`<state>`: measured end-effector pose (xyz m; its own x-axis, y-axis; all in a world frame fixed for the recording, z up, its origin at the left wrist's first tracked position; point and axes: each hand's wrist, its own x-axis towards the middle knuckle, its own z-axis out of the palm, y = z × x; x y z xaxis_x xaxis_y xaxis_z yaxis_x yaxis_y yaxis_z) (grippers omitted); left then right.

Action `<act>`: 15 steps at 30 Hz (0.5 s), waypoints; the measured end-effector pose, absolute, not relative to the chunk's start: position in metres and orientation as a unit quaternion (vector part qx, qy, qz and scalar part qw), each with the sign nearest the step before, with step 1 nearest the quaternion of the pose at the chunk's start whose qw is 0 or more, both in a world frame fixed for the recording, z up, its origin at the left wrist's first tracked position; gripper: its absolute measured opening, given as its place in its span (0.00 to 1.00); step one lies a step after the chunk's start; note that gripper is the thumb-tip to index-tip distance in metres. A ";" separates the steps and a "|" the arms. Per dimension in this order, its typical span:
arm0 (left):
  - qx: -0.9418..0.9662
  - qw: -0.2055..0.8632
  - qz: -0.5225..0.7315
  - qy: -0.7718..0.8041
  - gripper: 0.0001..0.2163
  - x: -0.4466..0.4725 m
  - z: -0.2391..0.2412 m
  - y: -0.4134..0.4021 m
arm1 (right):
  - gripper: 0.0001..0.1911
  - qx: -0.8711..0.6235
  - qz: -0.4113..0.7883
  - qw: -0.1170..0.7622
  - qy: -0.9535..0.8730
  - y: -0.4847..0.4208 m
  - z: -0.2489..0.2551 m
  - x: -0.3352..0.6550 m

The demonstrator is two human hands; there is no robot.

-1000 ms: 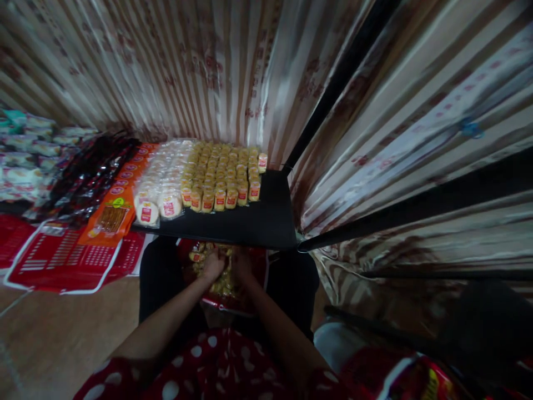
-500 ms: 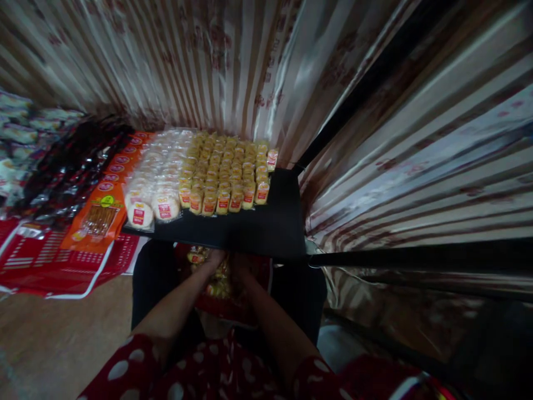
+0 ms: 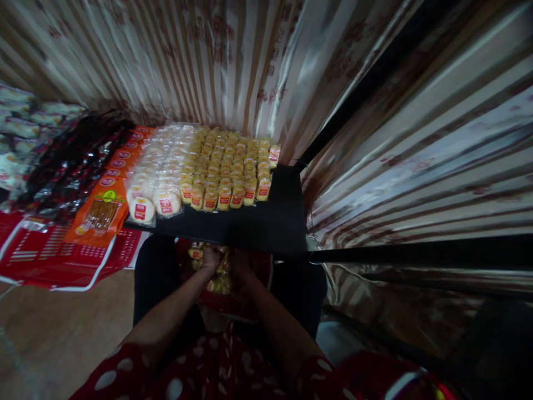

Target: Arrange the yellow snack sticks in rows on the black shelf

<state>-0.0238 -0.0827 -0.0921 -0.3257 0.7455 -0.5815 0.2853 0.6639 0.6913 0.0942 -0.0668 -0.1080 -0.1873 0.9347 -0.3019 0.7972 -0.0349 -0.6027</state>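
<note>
Both hands reach down into a red basket (image 3: 266, 278) between my knees, under the front edge of the black table. Yellow-wrapped snack packs (image 3: 220, 282) lie in the basket. My left hand (image 3: 211, 258) is among these packs; its fingers are too dark and hidden to make out. My right hand (image 3: 239, 262) is beside them in shadow, with its fingers out of sight. On the table, rows of small yellow packaged cakes (image 3: 225, 172) stand close together, with white round packaged crackers (image 3: 166, 203) to their left.
Orange snack packets (image 3: 100, 214) and dark shiny packets (image 3: 66, 166) lie further left, then white packets (image 3: 19, 128). A red basket with white handles (image 3: 79, 258) stands at the left. The black table (image 3: 266, 225) has a dark post (image 3: 358, 83) at its right, before striped curtains (image 3: 233, 66).
The view has shifted slightly, so the table goods sit a little higher. My left hand has come a little way out from under the table edge; my right hand stays low in the basket.
</note>
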 end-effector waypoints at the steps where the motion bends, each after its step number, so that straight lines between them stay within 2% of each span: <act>1: 0.330 0.475 0.242 0.779 0.09 -0.025 -0.089 -0.085 | 0.22 -0.623 0.349 0.098 -0.693 -0.068 -0.104 0.096; 7: 0.325 0.507 0.255 0.757 0.09 -0.026 -0.057 -0.101 | 0.23 -0.580 0.327 0.098 -0.740 -0.082 -0.071 0.107; 11: 0.335 0.545 0.263 0.722 0.06 -0.028 -0.028 -0.112 | 0.19 -0.556 0.286 0.097 -0.774 -0.093 -0.046 0.115; 15: 0.351 0.564 0.266 0.699 0.04 -0.038 0.001 -0.116 | 0.18 -0.537 0.320 0.126 -0.770 -0.104 -0.029 0.122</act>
<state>-0.0376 -0.1163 0.0006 -0.1189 0.7901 -0.6013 0.1901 0.6125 0.7673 0.1219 -0.1040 -0.0290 -0.3904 0.9084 -0.1498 0.7467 0.2172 -0.6287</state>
